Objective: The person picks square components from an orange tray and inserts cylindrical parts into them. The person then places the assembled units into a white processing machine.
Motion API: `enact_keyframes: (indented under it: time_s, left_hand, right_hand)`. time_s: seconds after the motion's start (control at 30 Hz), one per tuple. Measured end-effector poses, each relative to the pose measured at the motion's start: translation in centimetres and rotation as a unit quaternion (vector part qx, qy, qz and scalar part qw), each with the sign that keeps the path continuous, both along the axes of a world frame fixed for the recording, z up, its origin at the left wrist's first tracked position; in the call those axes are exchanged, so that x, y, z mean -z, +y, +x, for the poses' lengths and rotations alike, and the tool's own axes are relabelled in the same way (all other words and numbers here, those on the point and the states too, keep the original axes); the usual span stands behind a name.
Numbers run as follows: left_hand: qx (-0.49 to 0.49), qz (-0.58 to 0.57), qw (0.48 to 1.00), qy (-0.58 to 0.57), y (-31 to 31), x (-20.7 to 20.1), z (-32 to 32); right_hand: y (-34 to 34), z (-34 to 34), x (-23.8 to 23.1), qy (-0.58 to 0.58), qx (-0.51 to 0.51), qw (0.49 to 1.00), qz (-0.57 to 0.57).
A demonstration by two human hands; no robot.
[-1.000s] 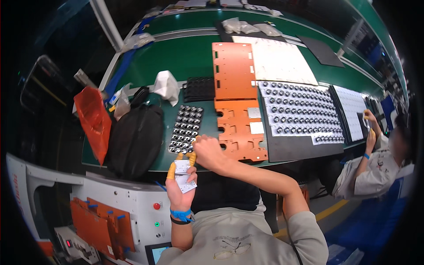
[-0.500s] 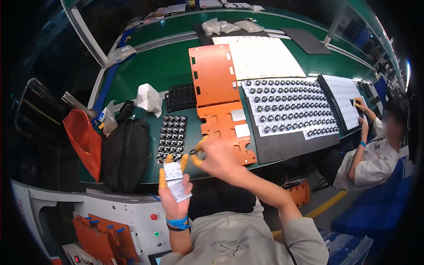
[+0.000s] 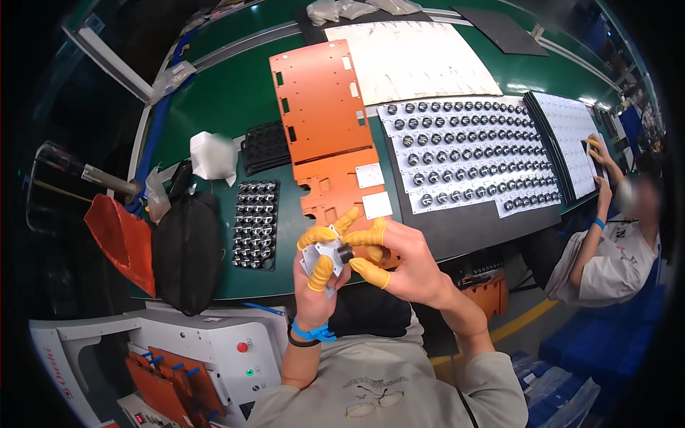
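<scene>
Green workbench (image 3: 235, 93) is running across the far side, with orange plates (image 3: 325, 107) in the middle and a tray of small dark round parts (image 3: 464, 153) to the right. Black tray of metal parts (image 3: 255, 222) is sitting near-left, black bag (image 3: 187, 250) beside it, orange bag (image 3: 121, 239) further left.

My left hand (image 3: 317, 278) is closing around a small white bracket piece (image 3: 322, 258), thumb and fingers in yellow finger cots clamping it from both sides. My right hand (image 3: 399, 260) is pinching a small dark round part (image 3: 345, 252) between thumb and forefinger tips, pressing it against the bracket's right side. Both hands are touching, held near my chest, just this side of the bench edge.

Bracket is mostly covering up behind my fingers, shape hard to make out. Dark part is only partly showing. Can't tell whether it's seated in the bracket.

Left forearm is coming up vertical from below, blue wristband (image 3: 314, 332) on the wrist. Right forearm is angling in from the lower right, wrist bent left.

Another person (image 3: 614, 250) is working at the far right end of the bench.
</scene>
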State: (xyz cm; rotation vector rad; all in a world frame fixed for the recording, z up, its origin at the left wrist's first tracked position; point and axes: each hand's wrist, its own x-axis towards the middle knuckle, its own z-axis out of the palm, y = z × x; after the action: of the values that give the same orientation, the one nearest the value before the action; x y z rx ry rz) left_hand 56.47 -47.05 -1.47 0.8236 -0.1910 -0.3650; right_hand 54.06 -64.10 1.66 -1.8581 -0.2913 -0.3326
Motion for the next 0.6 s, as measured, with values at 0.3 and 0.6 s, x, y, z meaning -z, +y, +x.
enact_keyframes:
  time_s: [0.3, 0.6]
  left_hand:
    - [-0.020, 0.084, 0.995, -0.047, -3.5, 0.8, 0.6]
    - [0.048, 0.012, 0.998, 0.044, -4.3, 2.0, -1.2]
  right_hand:
    - [-3.7, 0.3, 1.7, -0.130, 0.037, 0.980, -0.147]
    - [-5.0, -2.2, 3.0, -0.163, 0.051, 0.957, -0.233]
